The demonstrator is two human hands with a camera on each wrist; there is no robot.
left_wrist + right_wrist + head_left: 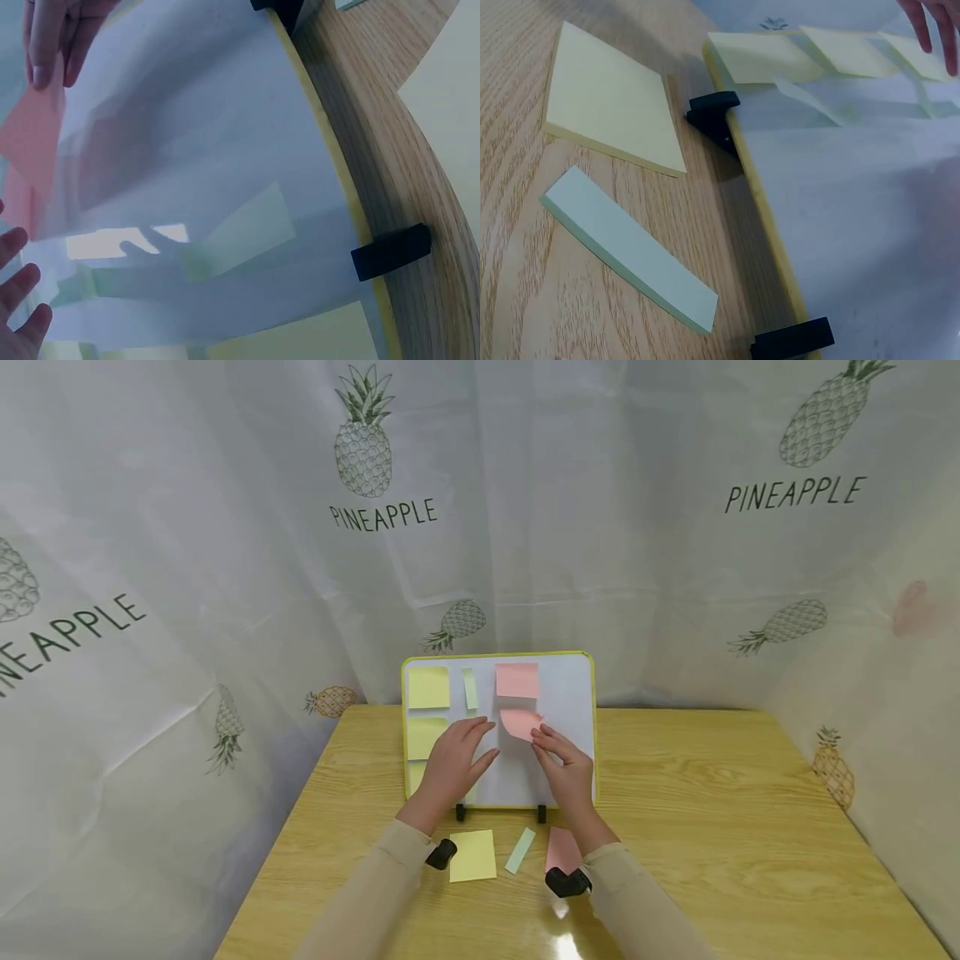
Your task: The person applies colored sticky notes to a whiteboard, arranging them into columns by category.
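My right hand (567, 770) pinches the lower right corner of a pink sticky note (517, 722) in front of the whiteboard (567, 710). The note bends away from the board at that corner, as the left wrist view also shows on its folded pink surface (34, 131). My left hand (452, 762) holds nothing; its fingers are spread near the board's middle, left of the note. Another pink note (517, 681) sticks to the board just above. Yellow notes (428, 687) line the left side, with narrow green strips (470, 689) beside them.
On the wooden table (697, 810) before the board lie a yellow note pad (472, 856), a green strip pad (520, 850) and a pink pad (562, 850), partly covered by the right wrist. Black feet (542, 814) support the board. A pineapple-print curtain (570, 552) hangs behind.
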